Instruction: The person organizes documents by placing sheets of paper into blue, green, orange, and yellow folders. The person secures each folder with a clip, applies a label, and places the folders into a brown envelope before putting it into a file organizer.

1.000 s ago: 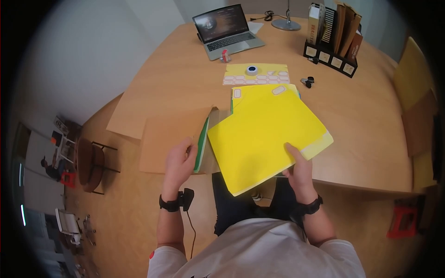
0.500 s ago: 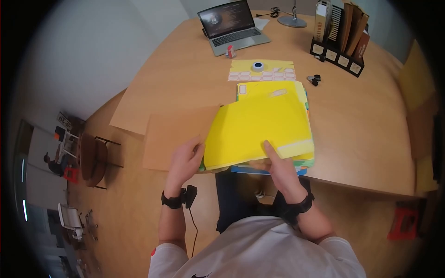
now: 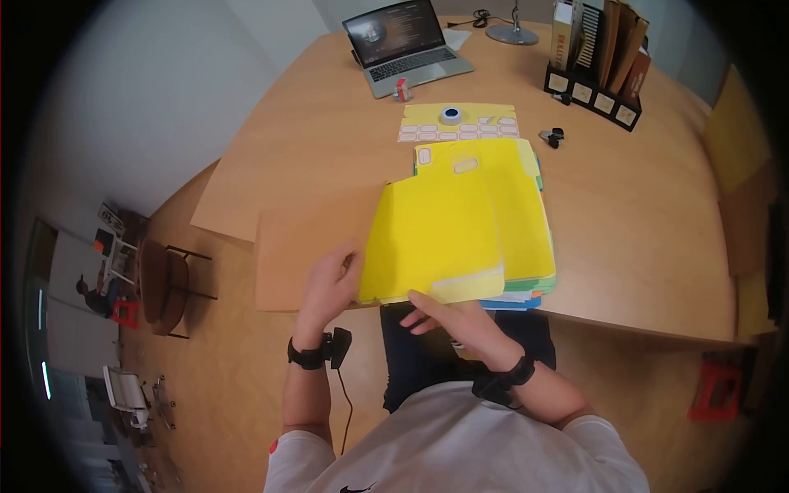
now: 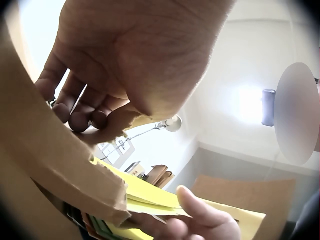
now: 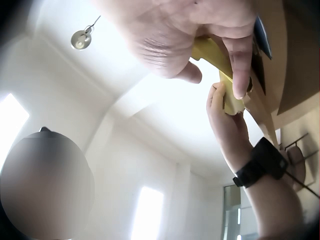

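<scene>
A brown paper envelope (image 3: 304, 246) lies at the desk's front left, and my left hand (image 3: 329, 287) grips its right-hand opening edge. In the left wrist view the fingertips (image 4: 79, 121) curl over the envelope's ragged torn edge (image 4: 100, 187). A yellow file folder (image 3: 436, 234) with a pale label strip has its left edge at that opening. My right hand (image 3: 464, 324) pinches the folder's lower edge, thumb on top and fingers underneath. Behind and right of it sits a stack of yellow, green and blue folders (image 3: 526, 222), partly covered by the held one.
Beyond the stack, a yellow label sheet (image 3: 415, 122) carries a tape roll (image 3: 450, 117). Black clips (image 3: 552, 137) lie to the right. A laptop (image 3: 411, 49), a lamp base (image 3: 511, 34) and a black file holder (image 3: 592, 100) with books stand farther back.
The yellow folder has turned level and shifted left to the envelope's opening, uncovering more of the stack. My right hand has moved left along its lower edge; the left hand keeps hold of the envelope.
</scene>
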Demonstrator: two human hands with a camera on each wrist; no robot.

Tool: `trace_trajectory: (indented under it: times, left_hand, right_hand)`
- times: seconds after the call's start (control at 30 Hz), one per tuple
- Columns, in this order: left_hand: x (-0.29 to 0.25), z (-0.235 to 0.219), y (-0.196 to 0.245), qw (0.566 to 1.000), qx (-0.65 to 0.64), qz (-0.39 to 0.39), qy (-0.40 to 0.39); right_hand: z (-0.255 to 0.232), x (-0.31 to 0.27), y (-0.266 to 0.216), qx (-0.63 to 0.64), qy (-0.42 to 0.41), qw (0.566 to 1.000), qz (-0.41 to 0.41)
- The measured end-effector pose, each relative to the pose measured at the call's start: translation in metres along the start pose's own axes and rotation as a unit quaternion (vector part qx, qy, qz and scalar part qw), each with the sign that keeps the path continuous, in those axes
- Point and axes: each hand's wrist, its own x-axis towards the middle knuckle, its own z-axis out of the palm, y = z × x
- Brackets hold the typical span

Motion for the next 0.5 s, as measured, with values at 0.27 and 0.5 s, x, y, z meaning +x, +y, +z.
trace_trajectory:
  times: [0.27,0.5]
  left_hand:
    - [-0.003,-0.012,-0.004,0.997,-0.076,-0.026,0.012]
    - [-0.002,-0.008,0.003,0.999,-0.038,0.006,0.013]
  right_hand:
    - [-0.032,-0.013,-0.004,0.023,0.227,0.954,-0.195]
    - [-0.022,-0.006,0.012,-0.047,0.132,0.982,-0.126]
